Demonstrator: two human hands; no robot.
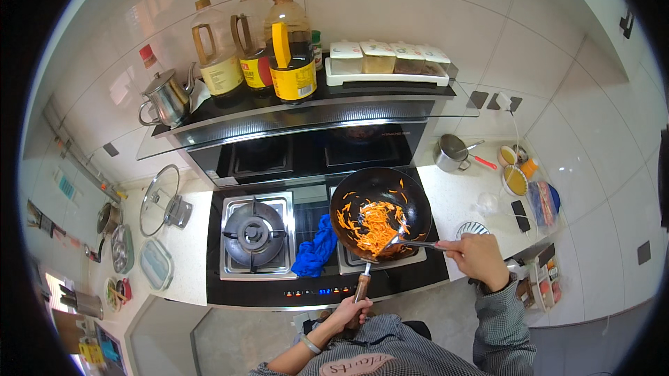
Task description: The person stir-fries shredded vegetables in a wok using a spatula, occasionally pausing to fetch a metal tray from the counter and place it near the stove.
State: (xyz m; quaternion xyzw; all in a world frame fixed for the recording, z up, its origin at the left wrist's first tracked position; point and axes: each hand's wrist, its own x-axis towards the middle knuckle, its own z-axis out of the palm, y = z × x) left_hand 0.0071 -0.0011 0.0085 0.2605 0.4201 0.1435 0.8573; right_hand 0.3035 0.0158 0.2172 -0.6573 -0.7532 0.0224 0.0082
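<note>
A dark wok holding shredded carrot sits on the right burner of a black glass gas hob. My left hand is closed around the wok's wooden handle. With my right hand I grip the handle of a metal spatula, its blade touching the carrot shreds at the wok's lower right. Between the burners lies a crumpled blue cloth, and the left burner carries no pan.
Large bottles and a seasoning box set stand on the shelf above. At right are a steel pot, a striped bowl, bowls of yellow liquid and a phone. A glass lid stands upright at left.
</note>
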